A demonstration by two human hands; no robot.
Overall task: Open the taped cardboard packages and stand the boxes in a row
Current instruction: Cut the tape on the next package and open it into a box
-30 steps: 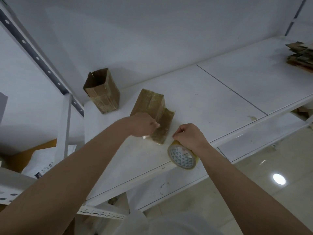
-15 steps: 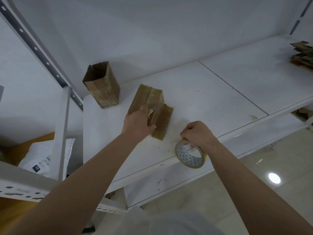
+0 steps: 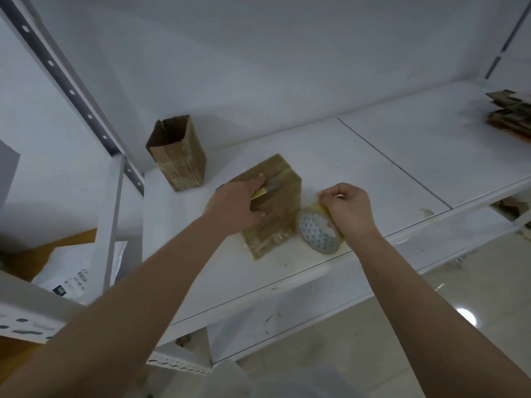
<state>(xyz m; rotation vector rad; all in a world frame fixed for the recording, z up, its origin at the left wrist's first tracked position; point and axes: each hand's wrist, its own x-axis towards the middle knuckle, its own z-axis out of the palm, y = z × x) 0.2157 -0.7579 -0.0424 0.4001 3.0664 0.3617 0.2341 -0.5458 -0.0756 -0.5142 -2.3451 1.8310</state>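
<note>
One opened box [image 3: 178, 156] stands upright at the shelf's [image 3: 373, 156] back left. The taped package [image 3: 275, 208] lies flat, unopened, under the left hand [image 3: 235, 205], which grips a yellow-handled cutter [image 3: 265, 191]. The right hand [image 3: 347, 208] grips a tape roll [image 3: 317, 232].

On the shelf [image 3: 373, 156], the open box [image 3: 178, 156] stands left of (and behind) the flattened package [image 3: 275, 214].
</note>
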